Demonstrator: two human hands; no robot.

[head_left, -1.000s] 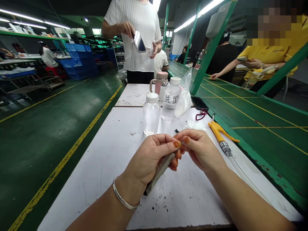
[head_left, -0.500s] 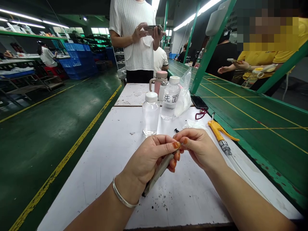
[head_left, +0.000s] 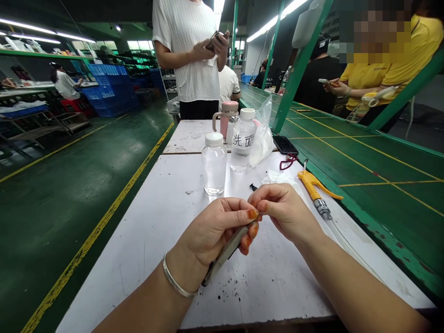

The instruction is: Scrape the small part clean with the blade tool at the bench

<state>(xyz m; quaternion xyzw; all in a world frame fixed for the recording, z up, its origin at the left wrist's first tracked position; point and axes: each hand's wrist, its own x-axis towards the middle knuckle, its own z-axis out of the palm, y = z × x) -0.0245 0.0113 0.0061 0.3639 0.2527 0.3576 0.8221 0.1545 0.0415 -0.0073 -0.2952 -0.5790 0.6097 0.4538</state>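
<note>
My left hand (head_left: 213, 231) is closed around a thin grey stick-like tool (head_left: 225, 253) that slants down toward my wrist. My right hand (head_left: 284, 210) is pinched shut at the tool's upper tip, fingertips meeting those of the left hand; what it pinches is too small to make out. Both hands hover over the white table (head_left: 156, 222), just in front of a clear bottle with a white cap (head_left: 214, 164). A silver bracelet (head_left: 173, 282) circles my left wrist.
A second clear labelled bottle (head_left: 243, 145), a pink cup (head_left: 227, 120), a plastic bag (head_left: 263, 136) and a black phone (head_left: 285, 144) stand further back. A yellow-handled air gun (head_left: 317, 192) lies to the right. A green conveyor (head_left: 364, 171) runs alongside. A person in white (head_left: 194, 55) stands beyond the table.
My hands have stayed together, barely shifting. The person in white has raised a phone and holds it in both hands.
</note>
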